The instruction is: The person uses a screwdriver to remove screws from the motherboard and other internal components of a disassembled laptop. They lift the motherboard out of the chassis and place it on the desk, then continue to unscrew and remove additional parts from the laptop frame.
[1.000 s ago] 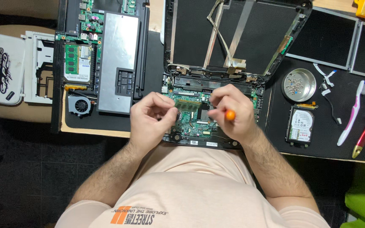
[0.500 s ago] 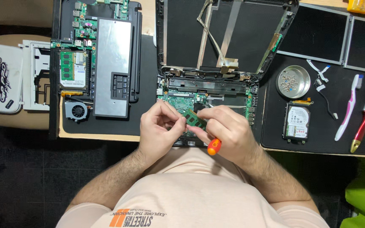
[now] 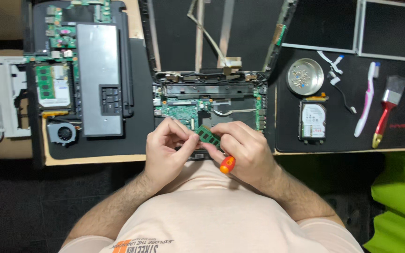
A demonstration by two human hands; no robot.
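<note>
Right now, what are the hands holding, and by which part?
Both hands pinch a green memory module by its ends: left hand, right hand. The right also holds an orange-handled screwdriver against its palm.

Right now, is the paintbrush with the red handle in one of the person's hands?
No, the paintbrush lies on the black mat, far from both hands.

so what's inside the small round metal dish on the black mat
The small round metal dish holds a scatter of tiny pale bits, likely screws; they are too small to tell for sure. Nothing covers it.
</note>
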